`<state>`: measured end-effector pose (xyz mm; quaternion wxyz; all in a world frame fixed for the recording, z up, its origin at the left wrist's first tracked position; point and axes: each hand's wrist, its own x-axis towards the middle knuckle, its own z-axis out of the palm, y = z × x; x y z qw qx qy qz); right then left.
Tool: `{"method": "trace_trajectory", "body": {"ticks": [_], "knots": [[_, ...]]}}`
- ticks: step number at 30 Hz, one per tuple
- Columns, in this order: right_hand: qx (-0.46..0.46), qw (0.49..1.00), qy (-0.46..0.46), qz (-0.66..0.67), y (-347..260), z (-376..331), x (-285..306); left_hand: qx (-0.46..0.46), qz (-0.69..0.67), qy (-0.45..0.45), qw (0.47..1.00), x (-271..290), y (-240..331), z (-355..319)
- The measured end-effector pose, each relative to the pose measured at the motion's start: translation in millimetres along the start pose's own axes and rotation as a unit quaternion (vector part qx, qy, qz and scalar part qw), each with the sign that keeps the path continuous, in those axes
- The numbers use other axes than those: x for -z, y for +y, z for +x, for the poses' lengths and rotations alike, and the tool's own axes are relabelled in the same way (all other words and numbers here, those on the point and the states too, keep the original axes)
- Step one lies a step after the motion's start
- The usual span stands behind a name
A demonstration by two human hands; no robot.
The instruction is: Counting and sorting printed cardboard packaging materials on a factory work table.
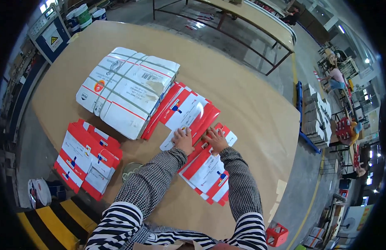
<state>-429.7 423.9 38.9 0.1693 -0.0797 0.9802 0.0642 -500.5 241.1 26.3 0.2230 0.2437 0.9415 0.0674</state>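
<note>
Two neighbouring piles of flat red-and-white printed packets lie in front of me. My left hand (183, 140) rests on the lower end of the far pile (184, 109), its fingers apart and slightly bent. Close beside it, my right hand (216, 140) has its fingers curled over the upper end of the near pile (207, 173); the fingertips are partly hidden. To the left, a fanned stack of similar packets (86, 156) lies loose. Beyond it sits a big white bundle (128, 85) tied with green straps, touching the far pile.
All this lies on a brown-covered table (251, 108). A round greenish object (131, 170) is by my left forearm. A red stool (277, 234) stands at the lower right, a yellow-and-black striped block (59, 223) at the lower left. A loaded pallet (316, 116) is beyond the right edge.
</note>
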Motion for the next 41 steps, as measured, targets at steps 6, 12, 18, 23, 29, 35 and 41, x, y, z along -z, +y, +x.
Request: {"method": "trace_trajectory", "body": {"ticks": [6, 12, 18, 23, 29, 35, 41], "knots": [[-0.031, 0.995, -0.057, 0.070, -23.2, -10.9, -8.4, -0.030, 0.062, 0.116, 0.991, -25.0, -28.4, 18.9], [-0.110, 0.920, -0.153, 0.345, -24.4, -114.0, -57.2, -0.051, 0.042, 0.149, 0.987, -16.9, -44.6, 20.5], [-0.387, 0.741, -0.027, 0.548, -17.5, -294.5, -99.4, -0.151, -0.135, 0.035, 0.979, 42.1, -67.2, 31.6], [-0.526, 0.550, 0.158, 0.629, -58.3, -331.9, -118.8, -0.138, -0.176, 0.067, 0.972, 61.4, -68.7, 6.2], [-0.596, 0.531, 0.255, 0.545, -143.1, -184.1, -73.5, -0.174, -0.177, -0.017, 0.969, 8.7, 3.6, -87.2], [-0.279, 0.178, 0.395, 0.857, -138.8, -159.6, -162.5, -0.315, -0.037, 0.059, 0.947, -74.7, 112.3, -161.7], [-0.311, 0.238, 0.265, 0.881, -153.4, -180.1, -116.4, -0.334, 0.040, -0.130, 0.933, -80.0, 82.6, -173.8]]}}
